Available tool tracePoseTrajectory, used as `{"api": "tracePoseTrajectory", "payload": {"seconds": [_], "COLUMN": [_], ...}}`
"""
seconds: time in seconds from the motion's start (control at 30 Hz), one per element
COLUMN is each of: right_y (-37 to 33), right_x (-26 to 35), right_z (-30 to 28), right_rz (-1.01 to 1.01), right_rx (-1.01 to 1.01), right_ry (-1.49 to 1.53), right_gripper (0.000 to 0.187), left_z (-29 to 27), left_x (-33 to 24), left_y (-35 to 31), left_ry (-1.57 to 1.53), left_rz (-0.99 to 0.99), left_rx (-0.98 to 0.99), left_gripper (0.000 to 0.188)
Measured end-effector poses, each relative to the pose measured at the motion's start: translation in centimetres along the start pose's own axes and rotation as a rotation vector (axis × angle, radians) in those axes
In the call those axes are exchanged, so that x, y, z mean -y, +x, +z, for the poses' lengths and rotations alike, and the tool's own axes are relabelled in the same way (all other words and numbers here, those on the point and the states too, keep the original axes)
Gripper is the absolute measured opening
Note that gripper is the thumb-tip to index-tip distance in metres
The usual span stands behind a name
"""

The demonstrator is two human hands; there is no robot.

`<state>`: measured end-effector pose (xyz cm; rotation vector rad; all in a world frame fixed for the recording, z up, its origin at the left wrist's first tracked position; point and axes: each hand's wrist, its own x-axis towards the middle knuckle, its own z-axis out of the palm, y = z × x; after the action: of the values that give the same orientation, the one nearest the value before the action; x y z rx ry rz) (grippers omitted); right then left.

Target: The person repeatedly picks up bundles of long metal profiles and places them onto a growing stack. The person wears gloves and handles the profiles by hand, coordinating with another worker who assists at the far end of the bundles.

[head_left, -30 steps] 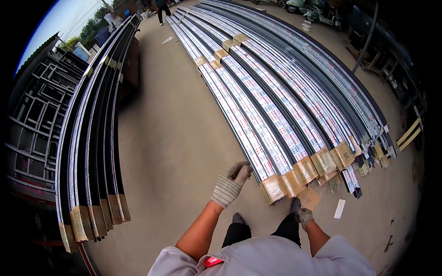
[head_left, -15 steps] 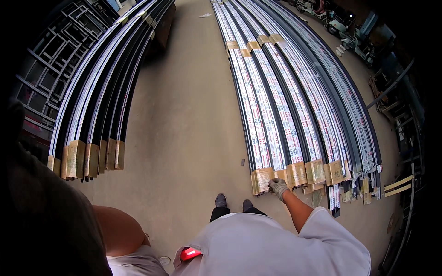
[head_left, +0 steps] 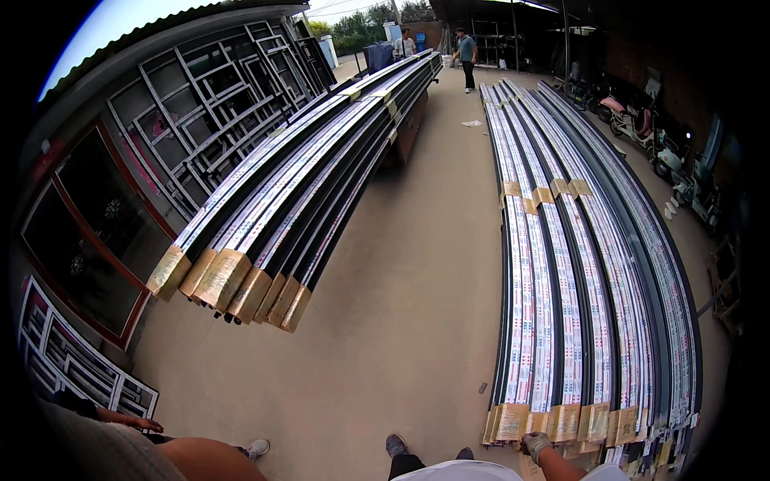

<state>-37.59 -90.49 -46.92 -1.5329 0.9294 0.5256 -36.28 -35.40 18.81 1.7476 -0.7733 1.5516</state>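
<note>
My right hand (head_left: 536, 443), in a light grey glove, is at the near end of the right-hand stack, its fingers closed at the brown-taped end of a bundle of long profiles (head_left: 545, 345). The bundles are dark, with white printed film along their tops and brown tape (head_left: 510, 422) around their ends. My fingertips are small in the picture, and their exact hold is partly hidden. My left hand is out of view. A co-worker's bare hand (head_left: 146, 423) shows at the lower left, apart from the bundles.
A second stack of taped profiles (head_left: 305, 200) rests raised on the left. Welded-looking frames (head_left: 216, 104) lean against the left wall, beside a red-framed door (head_left: 104, 208). Two people stand far ahead, one in a dark green top (head_left: 466, 50). Scooters (head_left: 630, 116) line the right side.
My view has tipped up and swung left, bringing in the far yard, the people and the door. My gloved right hand stays at the same taped bundle ends.
</note>
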Motion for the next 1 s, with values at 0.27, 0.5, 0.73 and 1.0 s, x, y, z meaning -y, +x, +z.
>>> {"api": "tracePoseTrajectory", "payload": {"seconds": [0.27, 0.5, 0.73, 1.0], "right_y": [1.7, -3.2, -8.5, -12.4], "right_x": [6.5, 14.8, 26.6, 40.4], "right_z": [12.0, 29.2, 44.6, 57.4], "right_rz": [0.012, -0.237, -0.638, -0.85], "right_rx": [0.08, 0.15, 0.401, 0.578], "right_ry": [0.177, -0.225, -0.429, -0.214], "right_gripper": [0.014, 0.023, 0.025, 0.018], "left_z": [-10.8, -16.8, -17.1, -17.3], "left_x": [3.9, 11.2, 14.6, 29.4], "left_y": [1.0, -2.2, -0.5, -2.0], "left_ry": [0.211, 0.363, 0.388, 0.592], "left_rz": [0.008, -0.051, 0.102, -0.082], "left_rx": [-0.057, 0.016, 0.19, 0.19], "left_gripper": [0.034, 0.029, 0.024, 0.019]}}
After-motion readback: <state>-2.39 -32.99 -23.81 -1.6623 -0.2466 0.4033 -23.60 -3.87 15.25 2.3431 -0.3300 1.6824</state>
